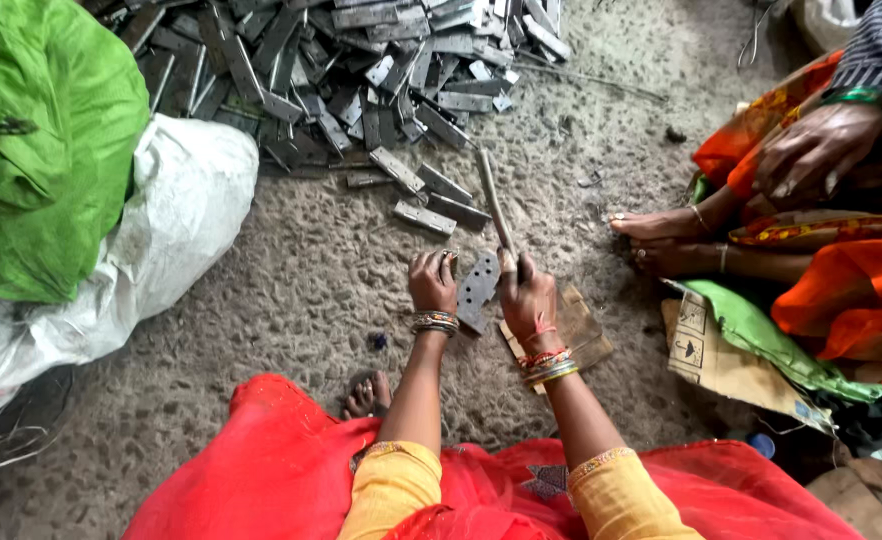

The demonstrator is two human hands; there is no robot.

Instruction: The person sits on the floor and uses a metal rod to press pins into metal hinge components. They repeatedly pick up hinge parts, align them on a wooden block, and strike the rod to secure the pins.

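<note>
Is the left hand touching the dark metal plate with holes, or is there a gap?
Touching. The head view shows the left hand with its fingers closed on the upper left edge of the metal plate, with no gap; the right hand grips a rod.

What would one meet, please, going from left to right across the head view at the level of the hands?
Green sack → white sack → left hand → metal plate with holes → right hand, its grip shut on a thin rod → another person's bare feet → that person's orange cloth.
</note>
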